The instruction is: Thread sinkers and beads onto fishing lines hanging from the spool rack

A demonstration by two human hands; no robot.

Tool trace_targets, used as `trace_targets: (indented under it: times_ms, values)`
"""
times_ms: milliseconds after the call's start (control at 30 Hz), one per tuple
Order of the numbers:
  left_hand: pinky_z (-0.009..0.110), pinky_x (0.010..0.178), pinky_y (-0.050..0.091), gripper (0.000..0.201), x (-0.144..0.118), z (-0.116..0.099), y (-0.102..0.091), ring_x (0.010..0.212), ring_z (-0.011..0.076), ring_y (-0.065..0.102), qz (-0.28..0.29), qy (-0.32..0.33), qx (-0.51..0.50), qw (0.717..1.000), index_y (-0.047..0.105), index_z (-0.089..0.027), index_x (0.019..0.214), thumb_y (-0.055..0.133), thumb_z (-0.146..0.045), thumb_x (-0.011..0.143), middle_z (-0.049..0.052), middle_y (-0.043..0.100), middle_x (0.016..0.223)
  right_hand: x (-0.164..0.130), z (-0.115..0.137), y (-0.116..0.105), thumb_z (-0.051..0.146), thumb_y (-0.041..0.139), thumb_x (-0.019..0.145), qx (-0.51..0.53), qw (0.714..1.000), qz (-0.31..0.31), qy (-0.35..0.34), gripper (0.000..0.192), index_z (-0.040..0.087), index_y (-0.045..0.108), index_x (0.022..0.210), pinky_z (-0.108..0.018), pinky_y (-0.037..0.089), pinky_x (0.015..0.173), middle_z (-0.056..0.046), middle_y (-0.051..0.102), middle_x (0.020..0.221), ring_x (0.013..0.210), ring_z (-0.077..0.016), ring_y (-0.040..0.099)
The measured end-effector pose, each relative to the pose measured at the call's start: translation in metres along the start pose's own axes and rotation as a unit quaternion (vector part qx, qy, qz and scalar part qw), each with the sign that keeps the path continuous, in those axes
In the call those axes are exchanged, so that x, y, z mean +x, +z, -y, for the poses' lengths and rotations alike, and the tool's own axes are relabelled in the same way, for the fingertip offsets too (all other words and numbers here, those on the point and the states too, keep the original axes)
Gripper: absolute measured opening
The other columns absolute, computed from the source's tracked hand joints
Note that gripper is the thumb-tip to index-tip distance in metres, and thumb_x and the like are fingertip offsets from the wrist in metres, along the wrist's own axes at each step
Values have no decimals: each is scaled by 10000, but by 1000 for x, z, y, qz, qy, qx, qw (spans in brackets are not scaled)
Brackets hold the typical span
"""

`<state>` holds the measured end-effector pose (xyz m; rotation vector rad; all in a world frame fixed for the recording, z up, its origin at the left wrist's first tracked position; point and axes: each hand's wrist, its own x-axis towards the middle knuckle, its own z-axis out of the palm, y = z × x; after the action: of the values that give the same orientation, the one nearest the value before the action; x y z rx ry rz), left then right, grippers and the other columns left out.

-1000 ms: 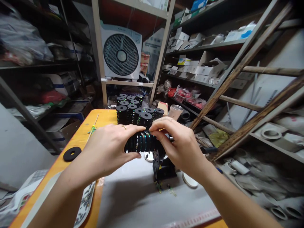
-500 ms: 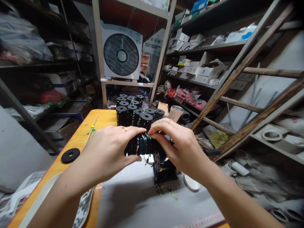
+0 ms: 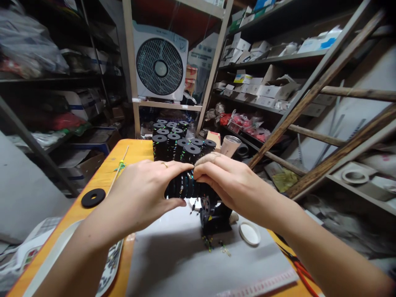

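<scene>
Black foam line spools (image 3: 182, 186) sit side by side in a horizontal row in front of me, with dark line and small shiny beads wound on them. My left hand (image 3: 144, 189) grips the row from the left, fingers over the top and thumb underneath. At the right part of the row, my right hand (image 3: 227, 178) is closed, its fingertips pinched against the spools; whatever they hold is hidden. A black stand (image 3: 213, 218) is below the row, and a few beaded pieces dangle beside it. Small beaded bits (image 3: 224, 248) lie on the white board (image 3: 173, 255).
Behind my hands stand stacks of black spools (image 3: 192, 149). A single foam disc (image 3: 93, 198) and a thin stick (image 3: 117, 170) lie left on the yellow table. A white tray (image 3: 116, 264) of small parts, a round lid (image 3: 250, 233) and orange-handled pliers (image 3: 301, 270) are near my forearms.
My right fingers have curled over further and lie lower against the spools. My right forearm has shifted up, uncovering the orange-handled pliers. The left hand keeps its grip. The view has shifted slightly.
</scene>
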<state>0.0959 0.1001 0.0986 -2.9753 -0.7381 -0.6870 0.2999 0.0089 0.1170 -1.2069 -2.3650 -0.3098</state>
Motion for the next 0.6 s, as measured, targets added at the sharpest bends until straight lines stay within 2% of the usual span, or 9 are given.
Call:
trace_targets:
  times_ms: [267, 367, 467, 600]
  values:
    - [469, 775, 568, 582, 0, 0, 0, 1014, 331, 720, -9, -1, -2, 1000, 593, -292, 1313, 758, -385, 762, 43, 770, 1173, 4, 8, 0, -28, 460, 948, -113, 991, -6, -75, 206, -3, 664, 928, -398, 536, 758, -177, 648, 904, 837, -263, 573]
    - [467, 780, 566, 587, 1, 1, 1, 1015, 330, 720, -13, 6, -3, 1000, 592, -281, 1315, 758, -387, 762, 50, 770, 1170, 1, 11, 3, -33, 439, 954, -121, 989, -21, -87, 248, -33, 684, 913, -419, 547, 774, -207, 667, 909, 850, -274, 591]
    - [463, 771, 565, 588, 0, 2, 1, 1005, 330, 726, -16, 12, -3, 1000, 588, -278, 1322, 747, -413, 773, 44, 776, 1153, -5, 10, 10, -28, 487, 949, -99, 990, -66, -79, 208, -33, 693, 924, -420, 549, 818, -211, 686, 933, 887, -271, 610]
    - [441, 756, 559, 565, 0, 1, 1, 963, 332, 738, -17, 14, 8, 1000, 608, -260, 1316, 737, -385, 780, 49, 790, 1101, -14, 10, 26, -21, 584, 921, -43, 987, -154, -13, 137, 28, 710, 941, -360, 548, 799, -152, 707, 928, 857, -213, 621]
